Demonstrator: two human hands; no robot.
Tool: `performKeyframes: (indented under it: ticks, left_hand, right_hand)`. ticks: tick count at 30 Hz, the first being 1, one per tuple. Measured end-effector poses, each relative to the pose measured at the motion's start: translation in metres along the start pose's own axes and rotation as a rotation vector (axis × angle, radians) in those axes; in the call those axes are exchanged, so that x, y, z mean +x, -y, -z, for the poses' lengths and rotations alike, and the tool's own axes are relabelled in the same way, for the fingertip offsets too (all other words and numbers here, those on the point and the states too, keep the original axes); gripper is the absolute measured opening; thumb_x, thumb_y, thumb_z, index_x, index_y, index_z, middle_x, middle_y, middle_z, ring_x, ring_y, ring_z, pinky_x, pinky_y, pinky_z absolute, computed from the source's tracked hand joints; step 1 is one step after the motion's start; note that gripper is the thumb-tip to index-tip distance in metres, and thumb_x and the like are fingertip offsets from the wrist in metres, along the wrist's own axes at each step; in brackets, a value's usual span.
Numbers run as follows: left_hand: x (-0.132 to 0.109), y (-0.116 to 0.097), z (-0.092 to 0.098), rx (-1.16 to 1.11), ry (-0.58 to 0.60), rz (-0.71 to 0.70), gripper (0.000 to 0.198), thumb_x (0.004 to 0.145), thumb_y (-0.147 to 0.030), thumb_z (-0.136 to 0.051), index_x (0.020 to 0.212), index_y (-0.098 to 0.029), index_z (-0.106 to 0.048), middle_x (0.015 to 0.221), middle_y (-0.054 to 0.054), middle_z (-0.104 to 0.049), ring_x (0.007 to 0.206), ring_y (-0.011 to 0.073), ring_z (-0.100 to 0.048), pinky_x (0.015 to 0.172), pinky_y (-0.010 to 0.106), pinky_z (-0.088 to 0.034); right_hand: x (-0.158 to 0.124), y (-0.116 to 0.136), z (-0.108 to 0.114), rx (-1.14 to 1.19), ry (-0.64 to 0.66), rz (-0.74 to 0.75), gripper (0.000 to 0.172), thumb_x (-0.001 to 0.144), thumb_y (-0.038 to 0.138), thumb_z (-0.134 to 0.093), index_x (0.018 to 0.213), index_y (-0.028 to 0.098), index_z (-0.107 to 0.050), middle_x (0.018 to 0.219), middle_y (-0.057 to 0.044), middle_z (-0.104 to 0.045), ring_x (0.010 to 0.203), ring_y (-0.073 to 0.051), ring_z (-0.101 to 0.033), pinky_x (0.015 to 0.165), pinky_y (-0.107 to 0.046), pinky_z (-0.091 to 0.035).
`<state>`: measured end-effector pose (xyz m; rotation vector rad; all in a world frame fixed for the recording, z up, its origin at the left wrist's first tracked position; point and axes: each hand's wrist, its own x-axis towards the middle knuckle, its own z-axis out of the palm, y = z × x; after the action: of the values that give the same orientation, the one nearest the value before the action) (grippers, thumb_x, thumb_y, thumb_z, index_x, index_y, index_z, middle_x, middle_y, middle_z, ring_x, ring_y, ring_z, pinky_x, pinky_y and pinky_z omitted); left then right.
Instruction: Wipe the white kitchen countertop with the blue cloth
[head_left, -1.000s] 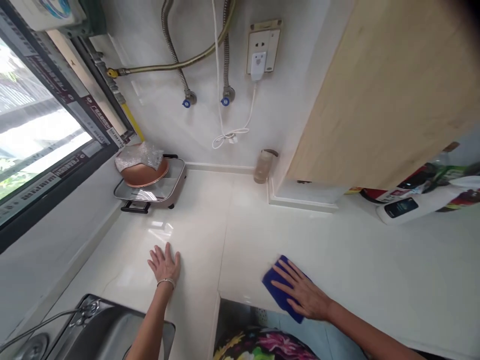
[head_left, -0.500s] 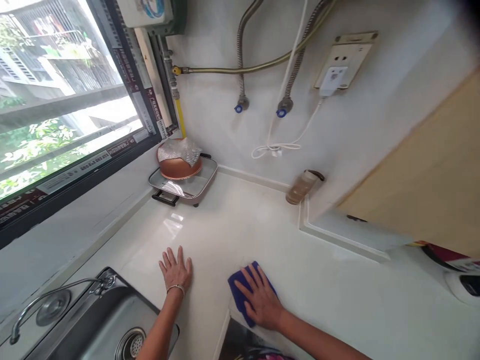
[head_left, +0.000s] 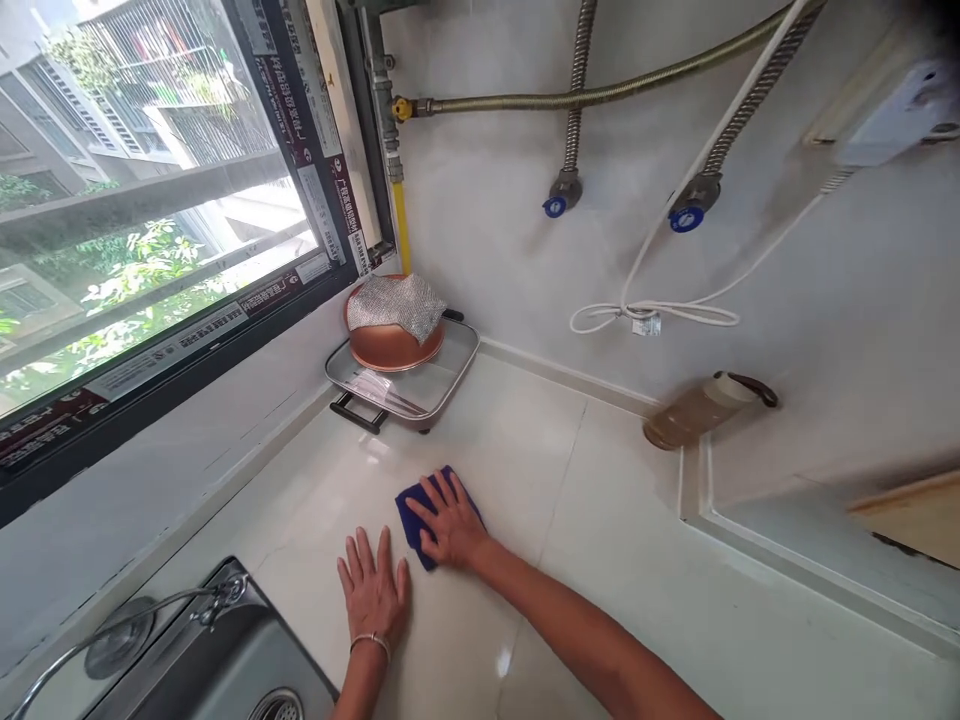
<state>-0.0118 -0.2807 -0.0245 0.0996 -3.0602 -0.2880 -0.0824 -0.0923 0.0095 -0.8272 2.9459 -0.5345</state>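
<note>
My right hand (head_left: 454, 528) holds a folded dark blue cloth (head_left: 411, 513) flat against the white countertop (head_left: 600, 560), its fingers spread over the top. Part of the cloth is hidden beneath the palm. To the left of it, my left hand (head_left: 376, 595) lies palm down on the bare counter, fingers stretched out and nothing in them. A thin bracelet (head_left: 371, 641) circles the left wrist. The two hands are close but apart.
A steel sink (head_left: 217, 650) with a faucet (head_left: 67, 655) is at lower left. In the corner, a copper-coloured pan (head_left: 394, 347) sits on a glass-lidded electric pan (head_left: 457, 378). A brownish bottle (head_left: 686, 412) stands by the wall, below a tied white cord (head_left: 712, 312).
My right hand has slid the cloth forward and left across the counter, closer to my left hand. The camera view has moved nearer to the corner. My left hand still lies flat.
</note>
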Motion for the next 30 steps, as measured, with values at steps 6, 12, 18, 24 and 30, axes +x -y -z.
performKeyframes:
  ticks: [6, 12, 18, 24, 30]
  left_hand:
    - [0.002, 0.008, -0.009, 0.047, 0.005, -0.006, 0.059, 0.091, -0.043, -0.038, 0.145, -0.02, -0.043, 0.161, 0.017, -0.022, 0.151, 0.0308, -0.002, 0.12, 0.056, -0.014]
    - [0.0, 0.01, -0.015, 0.026, -0.045, -0.011, 0.056, 0.093, -0.041, -0.035, 0.145, -0.024, -0.042, 0.164, 0.009, -0.015, 0.151, 0.03, -0.004, 0.119, 0.059, -0.017]
    - [-0.002, 0.01, -0.019, -0.019, -0.101, -0.034, 0.062, 0.092, -0.037, -0.042, 0.151, -0.034, -0.025, 0.166, 0.003, -0.008, 0.15, 0.0342, -0.011, 0.117, 0.063, -0.019]
    - [0.0, 0.006, -0.012, -0.007, -0.131, -0.081, 0.067, 0.091, -0.033, -0.043, 0.153, -0.035, -0.016, 0.166, 0.003, -0.006, 0.15, 0.0332, -0.01, 0.116, 0.064, -0.021]
    - [-0.001, 0.005, -0.007, 0.015, -0.124, -0.11, 0.067, 0.09, -0.032, -0.045, 0.153, -0.029, -0.021, 0.166, 0.008, -0.003, 0.15, 0.0339, -0.009, 0.117, 0.063, -0.021]
  right_hand:
    - [0.047, -0.082, 0.02, -0.075, -0.061, -0.104, 0.061, 0.09, 0.05, -0.045, 0.148, 0.032, -0.036, 0.16, -0.006, -0.022, 0.148, -0.034, -0.009, 0.119, -0.054, 0.003]
    - [0.075, -0.166, 0.036, -0.234, -0.195, -0.329, 0.059, 0.092, 0.045, -0.039, 0.149, 0.028, -0.037, 0.159, -0.007, -0.026, 0.147, -0.035, -0.012, 0.118, -0.055, 0.0]
    - [0.119, -0.227, 0.05, -0.328, -0.238, -0.51, 0.058, 0.093, 0.046, -0.033, 0.148, 0.028, -0.037, 0.158, -0.009, -0.029, 0.145, -0.037, -0.015, 0.115, -0.058, -0.007]
    - [0.155, -0.256, 0.055, -0.366, -0.289, -0.701, 0.059, 0.095, 0.043, -0.024, 0.149, 0.021, -0.033, 0.152, -0.014, -0.036, 0.139, -0.037, -0.026, 0.11, -0.062, -0.014]
    - [0.154, -0.223, 0.048, -0.376, -0.239, -0.785, 0.061, 0.095, 0.041, -0.023, 0.15, 0.017, -0.031, 0.156, -0.018, -0.028, 0.142, -0.042, -0.018, 0.108, -0.068, -0.01]
